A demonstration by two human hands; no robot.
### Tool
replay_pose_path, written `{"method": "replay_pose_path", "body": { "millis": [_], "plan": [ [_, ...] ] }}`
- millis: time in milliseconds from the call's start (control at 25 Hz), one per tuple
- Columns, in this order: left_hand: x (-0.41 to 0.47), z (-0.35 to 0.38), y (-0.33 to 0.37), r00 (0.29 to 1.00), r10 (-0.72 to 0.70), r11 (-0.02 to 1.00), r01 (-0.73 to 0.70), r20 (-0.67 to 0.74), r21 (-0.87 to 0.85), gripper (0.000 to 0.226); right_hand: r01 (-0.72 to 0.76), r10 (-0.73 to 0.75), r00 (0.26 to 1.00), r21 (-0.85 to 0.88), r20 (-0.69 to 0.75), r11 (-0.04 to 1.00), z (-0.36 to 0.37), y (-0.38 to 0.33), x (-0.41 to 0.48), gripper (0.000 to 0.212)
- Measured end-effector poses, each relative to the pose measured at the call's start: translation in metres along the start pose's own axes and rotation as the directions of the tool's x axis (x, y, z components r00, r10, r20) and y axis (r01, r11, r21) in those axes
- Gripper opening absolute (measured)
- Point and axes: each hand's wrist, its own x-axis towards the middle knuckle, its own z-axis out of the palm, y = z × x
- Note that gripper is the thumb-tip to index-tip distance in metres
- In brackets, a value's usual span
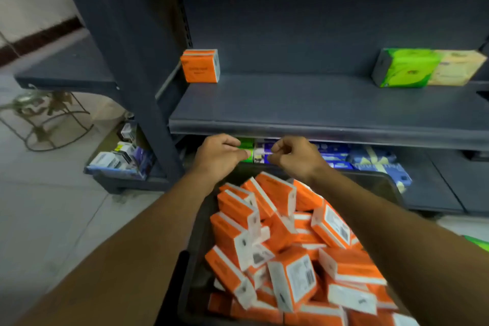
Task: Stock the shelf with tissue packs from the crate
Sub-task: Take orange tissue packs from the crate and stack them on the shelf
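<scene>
A black plastic crate (191,267) stands low in front of a dark grey metal shelf unit (317,103). It is filled with a loose heap of small orange and white tissue packs (291,272), which lie in all directions, some flat and some on their edge. One single orange and white tissue pack (200,66) stands upright on the middle board of the shelf unit, at the far left corner against the back panel. On the same board, well apart at the right end, a bright green soft tissue pack (404,67) stands touching a pale yellow tissue pack (456,67). Both bare forearms reach forward over the crate. The left hand (219,156) and the right hand (293,156) are near each other, just under the front edge of the middle board and above the far rim of the crate. The fingers of the left hand are curled in and nothing shows inside them; a small green pack (246,144) on the lower board is just behind its fingertips, and I cannot tell if they touch it. The fingers of the right hand are curled too, the thumb close to the forefinger, and they hold nothing that I can see. This part is blurred. Behind the hands the lower board carries purple and blue packs (336,155). At the left a thin wire metal stand (53,124) is on the pale tiled floor (53,206)
</scene>
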Motion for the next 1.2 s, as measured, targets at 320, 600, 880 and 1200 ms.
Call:
{"method": "replay_pose_path", "body": {
  "millis": [320,600,880,1200],
  "plan": [
    [-0.014,0.024,-0.036,0.975,-0.022,0.952,-0.048,0.223,0.302,0.032,-0.077,0.100,0.991,-0.237,0.086,0.968,0.017,0.047,-0.024,0.027],
    [0.027,0.049,-0.059,0.946,-0.014,0.950,-0.089,0.325,0.300,0.046,-0.058,0.126,0.986,-0.484,0.110,0.873,0.056,0.082,0.017,0.056],
    [0.059,0.047,-0.053,0.942,-0.042,0.972,-0.038,0.332,0.232,0.063,-0.015,0.131,0.952,-0.385,0.276,0.923,0.025,0.068,0.051,0.041],
    [0.065,0.006,-0.004,0.919,0.061,0.981,0.016,0.390,-0.191,0.063,-0.033,-0.078,0.937,0.309,0.342,0.951,-0.043,0.003,0.074,0.042]
  ]
}}
